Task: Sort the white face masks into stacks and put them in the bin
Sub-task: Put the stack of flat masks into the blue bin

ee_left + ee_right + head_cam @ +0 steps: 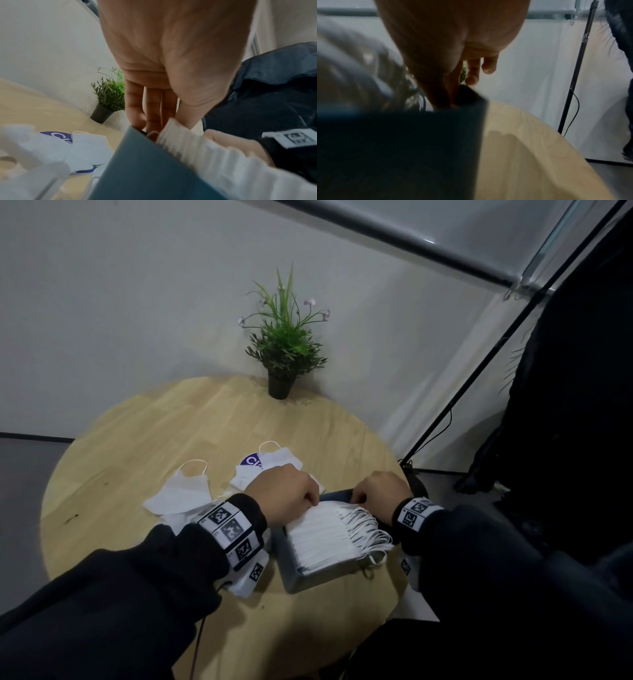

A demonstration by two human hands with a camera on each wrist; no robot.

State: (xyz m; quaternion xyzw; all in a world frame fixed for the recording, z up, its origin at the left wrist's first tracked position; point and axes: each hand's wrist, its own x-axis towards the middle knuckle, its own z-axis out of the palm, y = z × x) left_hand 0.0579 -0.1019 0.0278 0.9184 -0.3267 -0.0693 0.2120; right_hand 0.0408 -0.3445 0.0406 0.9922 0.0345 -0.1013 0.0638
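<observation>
A grey-blue bin stands on the round wooden table, near its front right edge. A thick stack of white face masks stands on edge inside it, ear loops hanging to the right. My left hand grips the far left end of the stack. In the left wrist view its fingers go down behind the stack and the thumb lies on the near side. My right hand curls onto the far right end. Its fingertips are hidden behind the bin wall.
Loose white masks lie left of the bin and another beyond it, over a purple packet. A potted plant stands at the table's far edge by the wall. A black stand pole rises right of the table.
</observation>
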